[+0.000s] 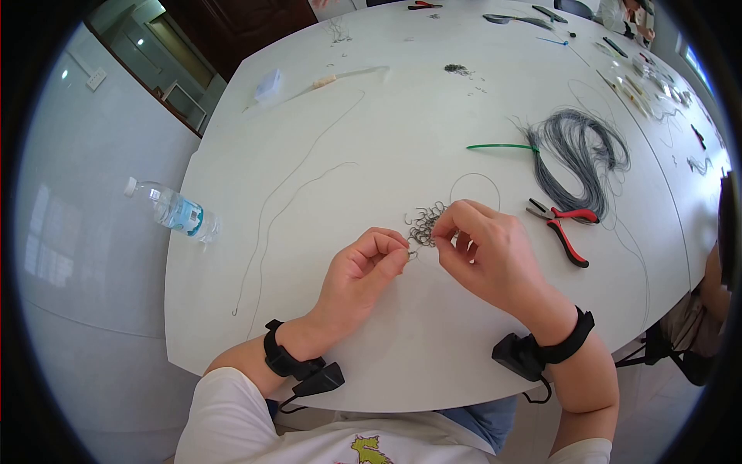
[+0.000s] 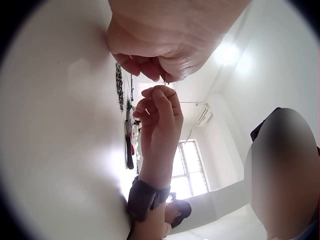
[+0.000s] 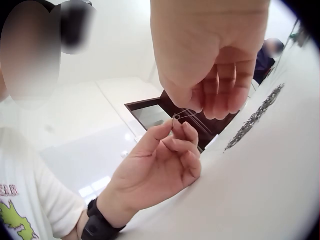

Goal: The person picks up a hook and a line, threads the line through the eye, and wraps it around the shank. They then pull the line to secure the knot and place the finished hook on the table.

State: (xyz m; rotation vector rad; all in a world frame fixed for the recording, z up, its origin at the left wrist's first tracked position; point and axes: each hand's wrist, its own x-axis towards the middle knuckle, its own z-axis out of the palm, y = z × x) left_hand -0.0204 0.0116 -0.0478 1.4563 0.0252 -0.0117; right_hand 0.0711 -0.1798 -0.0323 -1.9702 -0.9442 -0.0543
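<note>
Between thumb and forefinger my left hand (image 1: 359, 267) pinches a small metal fish hook (image 3: 175, 118), its tip just showing past the fingertips. My right hand (image 1: 495, 251) pinches a thin grey line (image 3: 187, 114), which runs to the hook in the right wrist view. A loop of line (image 1: 475, 175) arcs up beyond the right hand. Both hands are a short way apart, above the white table (image 1: 371, 340). A pile of fish hooks (image 1: 422, 228) lies just past the fingers, partly hidden by the right hand.
Red-handled pliers (image 1: 568, 232) lie right of the right hand, below a grey bundle of line (image 1: 576, 162) with a green tie (image 1: 498, 146). To the left are a line with a hook (image 1: 263, 209) and a water bottle (image 1: 178, 213). Another hook pile (image 1: 457, 69) lies farther back.
</note>
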